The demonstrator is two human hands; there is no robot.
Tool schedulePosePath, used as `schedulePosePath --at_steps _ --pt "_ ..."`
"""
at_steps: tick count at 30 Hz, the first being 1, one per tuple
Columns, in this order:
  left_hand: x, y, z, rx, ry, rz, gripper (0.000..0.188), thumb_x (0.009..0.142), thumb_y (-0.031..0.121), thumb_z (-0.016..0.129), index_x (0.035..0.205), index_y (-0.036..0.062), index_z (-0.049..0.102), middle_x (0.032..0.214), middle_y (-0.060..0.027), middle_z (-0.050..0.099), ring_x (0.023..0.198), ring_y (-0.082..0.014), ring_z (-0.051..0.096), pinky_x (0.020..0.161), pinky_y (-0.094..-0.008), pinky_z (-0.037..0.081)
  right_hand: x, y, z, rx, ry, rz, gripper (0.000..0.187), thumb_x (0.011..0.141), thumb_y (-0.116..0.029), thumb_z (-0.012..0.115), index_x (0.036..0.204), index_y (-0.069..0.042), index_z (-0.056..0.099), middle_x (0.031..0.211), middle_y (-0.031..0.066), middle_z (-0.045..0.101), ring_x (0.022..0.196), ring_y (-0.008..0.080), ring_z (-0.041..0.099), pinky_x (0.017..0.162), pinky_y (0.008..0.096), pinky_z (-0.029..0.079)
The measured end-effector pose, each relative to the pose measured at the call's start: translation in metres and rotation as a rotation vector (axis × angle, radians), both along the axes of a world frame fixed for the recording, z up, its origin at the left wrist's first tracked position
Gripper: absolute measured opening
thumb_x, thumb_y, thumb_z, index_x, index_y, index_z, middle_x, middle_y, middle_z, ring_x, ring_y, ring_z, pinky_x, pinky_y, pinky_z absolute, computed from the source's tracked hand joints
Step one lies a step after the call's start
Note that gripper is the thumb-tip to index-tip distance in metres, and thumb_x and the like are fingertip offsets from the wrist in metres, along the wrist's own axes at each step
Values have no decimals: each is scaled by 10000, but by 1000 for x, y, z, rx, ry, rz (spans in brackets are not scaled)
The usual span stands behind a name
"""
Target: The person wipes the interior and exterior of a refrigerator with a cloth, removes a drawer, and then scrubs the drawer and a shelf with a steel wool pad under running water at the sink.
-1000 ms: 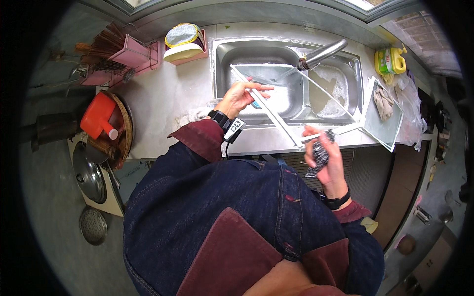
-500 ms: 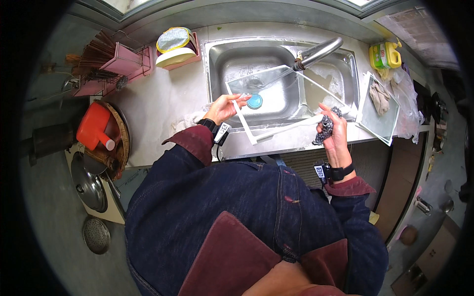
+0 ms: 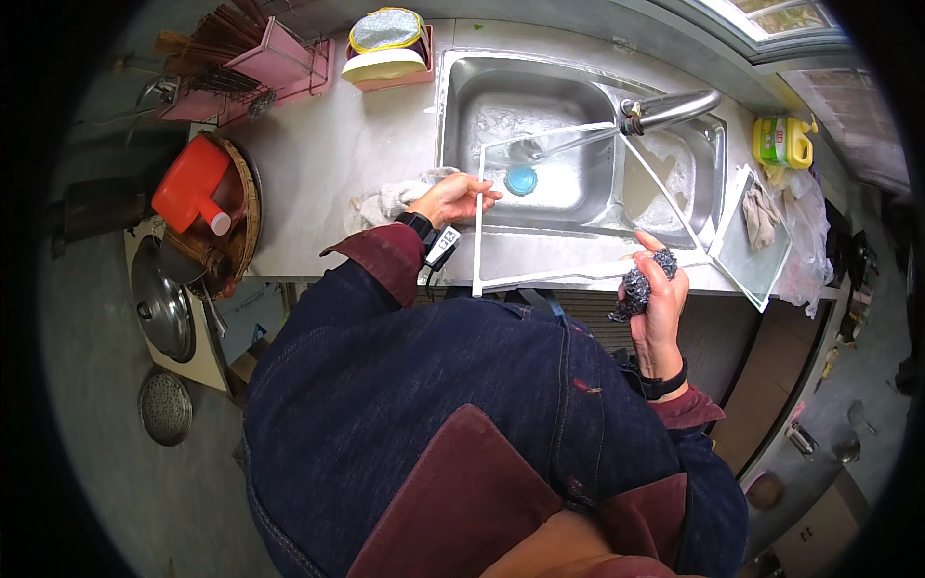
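A glass panel with a white frame (image 3: 478, 246) lies tilted across the double-basin sink (image 3: 462, 106), its near edge over the counter front. My left hand (image 3: 453, 200) is closed on the panel's left edge, fingers around the white strip. In my right hand (image 3: 662, 313) is a dark steel wool scrubber (image 3: 633, 295), gripped beside the panel's near right edge. Water runs from the faucet (image 3: 674, 111) over the glass. Through the pane a round blue drain piece (image 3: 521, 180) shows in the left basin. Suds float in the right basin.
Right of the sink stand a second white-edged glass panel (image 3: 771, 246) with a cloth (image 3: 760, 217), a yellow jug (image 3: 782, 143) and a clear plastic bag (image 3: 807, 231). A grey rag (image 3: 381, 205) lies left of my left hand. An orange dipper (image 3: 190, 178) sits in a basket.
The panel has turned slightly, its left edge now nearly upright in view, and its near corner has come toward me. My right hand and the scrubber are lower. The whole view has shifted.
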State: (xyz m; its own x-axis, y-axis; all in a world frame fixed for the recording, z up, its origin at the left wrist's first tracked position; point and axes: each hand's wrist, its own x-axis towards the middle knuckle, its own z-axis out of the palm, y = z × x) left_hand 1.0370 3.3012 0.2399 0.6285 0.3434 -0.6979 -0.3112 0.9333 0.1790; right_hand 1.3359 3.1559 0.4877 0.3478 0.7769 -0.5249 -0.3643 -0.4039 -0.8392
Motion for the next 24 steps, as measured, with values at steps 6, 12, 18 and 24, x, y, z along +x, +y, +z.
schedulePosePath --at_steps 6,12,18,24 --pt "2 -1 -6 -16 66 -28 228 1007 63 576 1127 -122 518 1094 -239 615 807 -224 631 737 -328 590 -11 -1 0 49 -12 -12 413 914 -66 629 1288 98 571 804 62 638 532 109 587 443 261 504" --pt "10 -3 51 746 781 -698 632 937 443 689 1235 -101 567 1136 -244 632 1030 -331 636 876 -433 525 -15 26 -3 115 -37 -5 376 895 -48 634 1241 77 554 766 68 616 528 118 591 435 271 503" --pt "2 -42 166 1469 404 -650 843 928 396 710 1551 -10 312 1551 -223 359 1464 -320 327 1204 -384 258 -37 38 -18 85 -61 22 385 889 -56 637 1244 70 558 790 67 626 534 123 596 435 274 525" --pt "6 -87 193 1629 581 -647 854 882 284 754 1523 -53 301 1498 -271 375 1404 -394 392 1144 -413 353 -73 44 -33 243 -245 139 192 881 -22 595 1046 71 620 769 33 621 634 80 573 548 259 488"
